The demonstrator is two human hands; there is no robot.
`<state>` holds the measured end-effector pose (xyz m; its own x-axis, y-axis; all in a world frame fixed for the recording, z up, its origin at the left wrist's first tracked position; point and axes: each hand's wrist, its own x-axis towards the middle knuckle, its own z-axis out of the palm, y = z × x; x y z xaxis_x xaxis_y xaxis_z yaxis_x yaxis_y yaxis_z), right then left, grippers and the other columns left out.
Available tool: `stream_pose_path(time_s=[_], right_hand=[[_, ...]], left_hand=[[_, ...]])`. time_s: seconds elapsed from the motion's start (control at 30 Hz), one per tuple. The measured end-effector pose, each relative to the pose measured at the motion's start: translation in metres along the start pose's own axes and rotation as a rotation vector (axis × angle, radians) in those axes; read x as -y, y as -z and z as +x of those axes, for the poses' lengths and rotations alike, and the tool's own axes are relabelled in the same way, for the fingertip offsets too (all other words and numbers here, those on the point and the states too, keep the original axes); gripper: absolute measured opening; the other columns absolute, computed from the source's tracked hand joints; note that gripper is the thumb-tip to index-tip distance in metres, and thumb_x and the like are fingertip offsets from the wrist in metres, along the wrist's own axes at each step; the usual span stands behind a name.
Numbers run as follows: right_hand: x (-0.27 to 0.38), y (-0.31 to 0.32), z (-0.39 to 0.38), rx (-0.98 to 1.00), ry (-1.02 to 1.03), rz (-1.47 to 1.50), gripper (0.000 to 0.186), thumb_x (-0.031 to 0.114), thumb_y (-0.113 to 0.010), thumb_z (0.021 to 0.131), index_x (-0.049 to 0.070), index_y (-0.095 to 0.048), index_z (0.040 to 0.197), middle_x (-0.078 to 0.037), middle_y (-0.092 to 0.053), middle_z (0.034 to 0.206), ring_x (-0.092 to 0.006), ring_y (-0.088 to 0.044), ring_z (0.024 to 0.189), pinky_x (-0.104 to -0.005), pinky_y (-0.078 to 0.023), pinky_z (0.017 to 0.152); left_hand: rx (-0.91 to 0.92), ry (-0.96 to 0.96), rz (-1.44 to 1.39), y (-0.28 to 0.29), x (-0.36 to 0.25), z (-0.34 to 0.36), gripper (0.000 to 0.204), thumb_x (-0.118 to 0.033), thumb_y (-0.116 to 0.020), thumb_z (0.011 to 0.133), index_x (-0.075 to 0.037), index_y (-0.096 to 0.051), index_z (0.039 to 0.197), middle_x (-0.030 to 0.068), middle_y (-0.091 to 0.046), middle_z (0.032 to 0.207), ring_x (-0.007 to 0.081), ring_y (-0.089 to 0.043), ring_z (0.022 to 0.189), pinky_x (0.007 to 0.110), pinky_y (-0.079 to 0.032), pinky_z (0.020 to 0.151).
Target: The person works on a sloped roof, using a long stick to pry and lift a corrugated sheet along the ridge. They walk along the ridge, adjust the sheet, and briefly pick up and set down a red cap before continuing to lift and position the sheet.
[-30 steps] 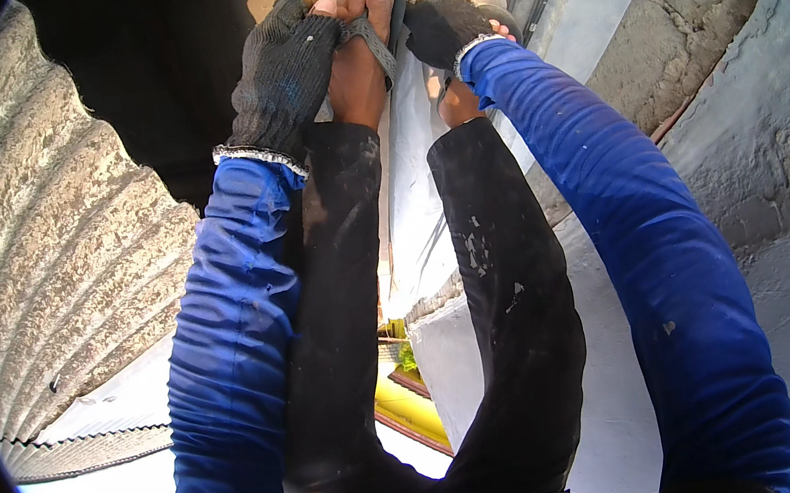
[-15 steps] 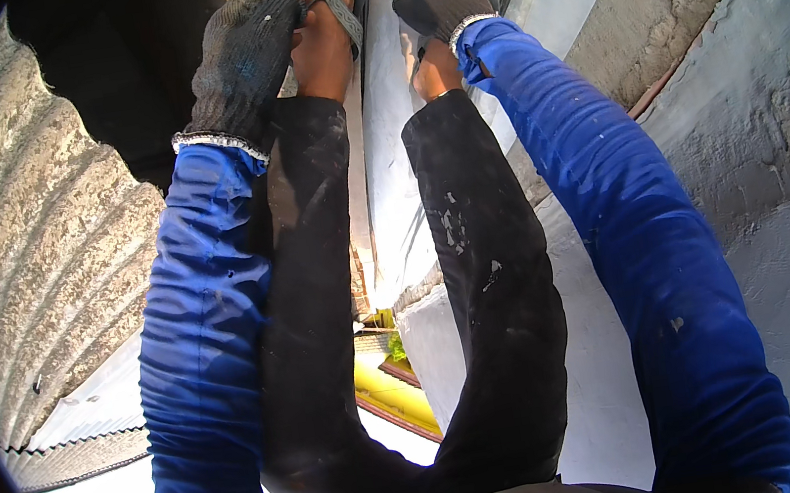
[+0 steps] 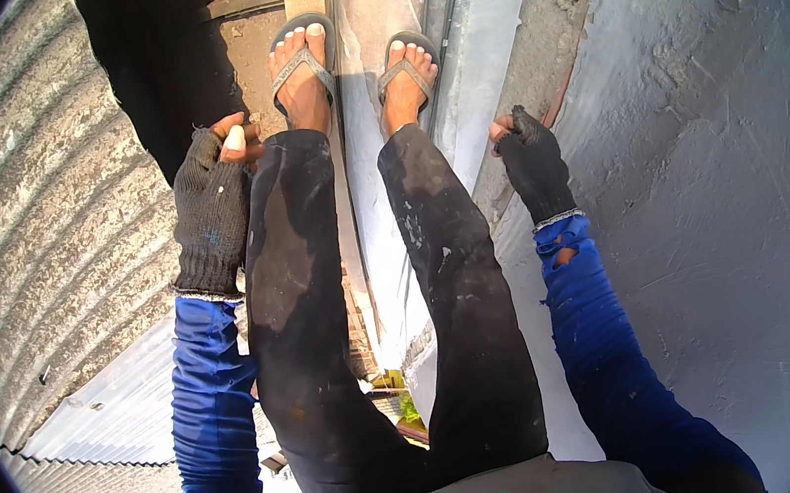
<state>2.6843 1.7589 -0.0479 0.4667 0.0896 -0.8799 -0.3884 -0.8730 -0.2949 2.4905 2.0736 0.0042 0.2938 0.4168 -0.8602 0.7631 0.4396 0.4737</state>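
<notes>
My left hand [image 3: 208, 206] wears a dark grey knitted glove with bare fingertips. It hangs beside my left trouser leg [image 3: 295, 210], its fingers loosely bent and apart with nothing seen in them. On the other side, my right hand [image 3: 534, 163], in a similar dark glove, is held near the grey plastered wall [image 3: 702, 156]. Its fingers are curled in, and whatever they may hold is hidden. Both blue sleeves are frayed near the cuffs. My feet, in grey flip-flops [image 3: 330, 80], stand between the hands on narrow pale strips.
Corrugated roofing sheets [image 3: 54, 231] spread along the left. Beside them is a dark opening [image 3: 156, 58]. A smooth metal sheet [image 3: 491, 24] runs lengthwise right of my feet, next to a rough concrete edge [image 3: 552, 36]. Green leaves [image 3: 408, 406] show far below, between my legs.
Both hands have drawn back from near my feet toward my body and moved apart. The right hand is now farther out by the wall. Both feet have come fully into sight.
</notes>
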Motion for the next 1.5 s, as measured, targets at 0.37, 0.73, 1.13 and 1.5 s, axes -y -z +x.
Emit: stream_pose_path(time_s=[0.37,0.73,1.13,1.5], right_hand=[[0.025,0.097,-0.144,-0.066,0.06,0.036,0.021,0.018,-0.065,0.089,0.0,-0.065,0.101,-0.009,-0.067,0.082,-0.0182,-0.064,0.076,-0.0335,-0.051,0.074],[0.063,0.143,-0.173,-0.11,0.074,-0.012,0.025,0.023,-0.066,0.087,0.002,-0.066,0.102,-0.015,-0.071,0.09,-0.0289,-0.069,0.087,-0.0391,-0.052,0.079],[0.117,0.196,-0.258,-0.241,0.312,-0.071,0.022,0.023,-0.065,0.088,0.002,-0.065,0.096,-0.014,-0.071,0.086,-0.0253,-0.069,0.082,-0.0371,-0.052,0.076],[0.146,0.246,-0.325,-0.395,0.521,-0.022,0.027,0.029,-0.064,0.089,0.004,-0.066,0.1,-0.014,-0.072,0.092,-0.0275,-0.07,0.087,-0.0396,-0.052,0.079]], left_hand=[[-0.15,-0.034,-0.045,0.036,-0.021,-0.169,0.054,-0.042,-0.061,0.097,0.001,-0.055,0.129,0.0116,-0.065,0.113,0.0148,-0.064,0.093,0.028,-0.051,0.082],[-0.146,-0.09,-0.027,0.032,-0.076,-0.248,0.052,-0.039,-0.06,0.098,0.002,-0.053,0.128,0.0125,-0.064,0.111,0.0169,-0.064,0.092,0.03,-0.051,0.082],[-0.125,-0.401,0.31,0.005,-0.168,-0.31,0.045,-0.034,-0.06,0.097,0.004,-0.059,0.122,0.0131,-0.069,0.109,0.0187,-0.068,0.093,0.032,-0.053,0.081],[0.353,-1.473,0.445,-0.101,-0.423,-0.447,0.036,-0.018,-0.068,0.089,-0.007,-0.062,0.123,0.0162,-0.066,0.118,0.034,-0.062,0.116,0.043,-0.05,0.096]])
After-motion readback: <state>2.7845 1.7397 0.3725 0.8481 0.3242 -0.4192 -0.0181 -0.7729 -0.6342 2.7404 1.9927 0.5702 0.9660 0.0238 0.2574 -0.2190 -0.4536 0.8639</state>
